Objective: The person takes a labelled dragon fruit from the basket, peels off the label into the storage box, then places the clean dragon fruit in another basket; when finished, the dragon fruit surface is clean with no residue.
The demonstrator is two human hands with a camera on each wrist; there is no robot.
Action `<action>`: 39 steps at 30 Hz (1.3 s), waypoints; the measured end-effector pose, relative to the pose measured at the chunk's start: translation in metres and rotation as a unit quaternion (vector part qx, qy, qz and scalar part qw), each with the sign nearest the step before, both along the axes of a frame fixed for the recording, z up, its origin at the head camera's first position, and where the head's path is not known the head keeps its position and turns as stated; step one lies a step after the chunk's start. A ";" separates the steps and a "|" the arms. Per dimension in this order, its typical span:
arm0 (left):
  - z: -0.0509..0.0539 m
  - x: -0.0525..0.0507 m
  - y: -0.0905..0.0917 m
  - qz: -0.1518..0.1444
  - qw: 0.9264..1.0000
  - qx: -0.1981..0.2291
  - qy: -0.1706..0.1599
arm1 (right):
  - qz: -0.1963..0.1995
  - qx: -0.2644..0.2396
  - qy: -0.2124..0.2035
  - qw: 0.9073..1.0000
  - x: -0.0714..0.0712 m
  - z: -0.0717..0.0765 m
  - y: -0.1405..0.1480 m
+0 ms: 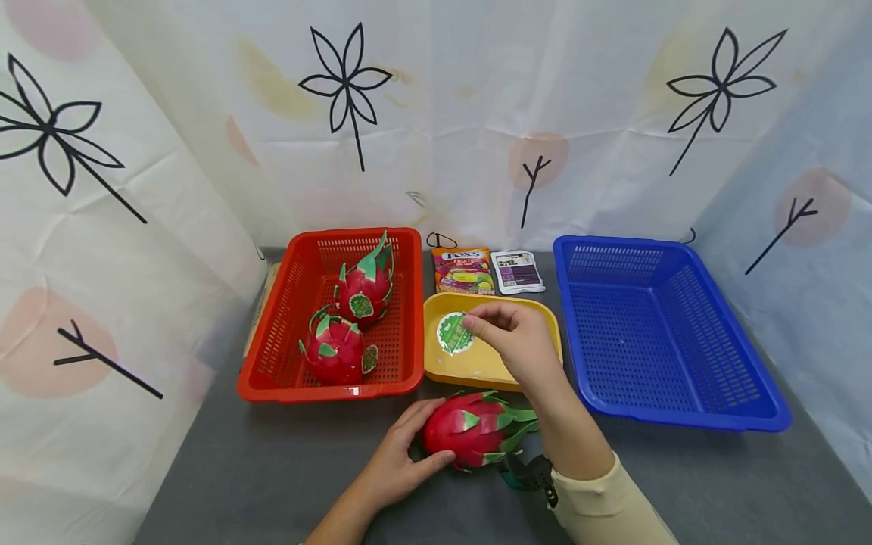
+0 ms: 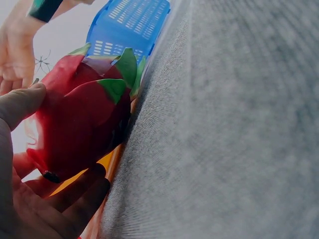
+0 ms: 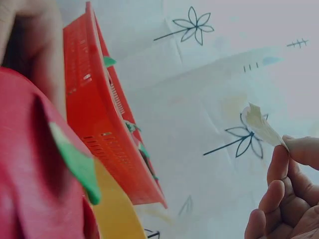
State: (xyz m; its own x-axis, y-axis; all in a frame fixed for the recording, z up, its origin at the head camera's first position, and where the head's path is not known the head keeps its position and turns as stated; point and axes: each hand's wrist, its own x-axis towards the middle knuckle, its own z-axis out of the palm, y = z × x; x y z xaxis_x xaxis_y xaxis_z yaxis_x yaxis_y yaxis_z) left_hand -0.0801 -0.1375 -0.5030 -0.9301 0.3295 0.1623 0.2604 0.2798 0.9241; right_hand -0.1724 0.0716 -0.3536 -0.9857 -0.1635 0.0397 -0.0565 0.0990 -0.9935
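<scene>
On the grey tabletop lies a red dragon fruit (image 1: 466,430) with green-tipped scales, its leafy end toward the right. My left hand (image 1: 407,458) grips its left end, with the thumb on the near side; the left wrist view shows the fingers around the dragon fruit (image 2: 79,114). Above the yellow tray (image 1: 493,378), my right hand (image 1: 521,341) pinches a round green-and-white sticker (image 1: 454,333) by its edge between thumb and forefinger. Seen from the right wrist, the sticker (image 3: 264,127) is bent, with its pale back showing.
Two more dragon fruits (image 1: 334,352), each bearing a green label, sit in the red basket (image 1: 327,394) at left. A blue basket (image 1: 688,420) stands at right. Behind the tray lie a FOX'S fruits candy packet (image 1: 465,271) and a white-and-purple packet (image 1: 518,271). Patterned cloth encloses the table.
</scene>
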 end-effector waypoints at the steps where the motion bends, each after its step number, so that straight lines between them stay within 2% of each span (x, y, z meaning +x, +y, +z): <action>1: -0.001 0.000 0.000 -0.002 1.000 0.002 0.000 | -0.003 0.001 -0.002 1.000 -0.004 0.000 -0.002; 6: -0.002 0.000 0.000 -0.005 1.000 0.011 -0.010 | -0.017 0.018 -0.019 1.000 -0.026 -0.002 -0.011; 12: -0.001 0.001 0.000 -0.004 1.000 0.016 -0.023 | -0.014 0.062 -0.065 0.996 -0.052 -0.008 -0.020; 16: 0.000 0.001 0.000 -0.006 1.000 0.017 -0.023 | -0.007 0.097 -0.104 0.990 -0.067 -0.017 -0.020; 22: 0.002 0.002 -0.003 -0.016 1.000 0.010 -0.005 | 0.001 0.155 -0.147 0.977 -0.082 -0.025 -0.021; 26: 0.004 0.002 -0.006 -0.028 1.000 -0.004 -0.009 | 0.021 0.191 -0.171 0.966 -0.089 -0.028 -0.023; 29: 0.005 0.002 -0.009 -0.032 0.999 -0.012 -0.021 | 0.053 0.223 -0.182 0.956 -0.093 -0.034 -0.024; 39: 0.004 0.001 -0.012 -0.027 0.999 -0.021 -0.033 | 0.126 0.327 -0.195 0.916 -0.102 -0.061 -0.029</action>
State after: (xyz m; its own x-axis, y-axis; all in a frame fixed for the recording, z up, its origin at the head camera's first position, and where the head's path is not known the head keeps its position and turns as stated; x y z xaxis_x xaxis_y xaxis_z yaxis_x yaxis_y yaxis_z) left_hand -0.0793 -0.1490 -0.4991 -0.9189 0.3849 0.0865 0.2151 0.3049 0.9278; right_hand -0.2747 0.0425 -0.4145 -0.8319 -0.2508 -0.4950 0.1877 0.7124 -0.6763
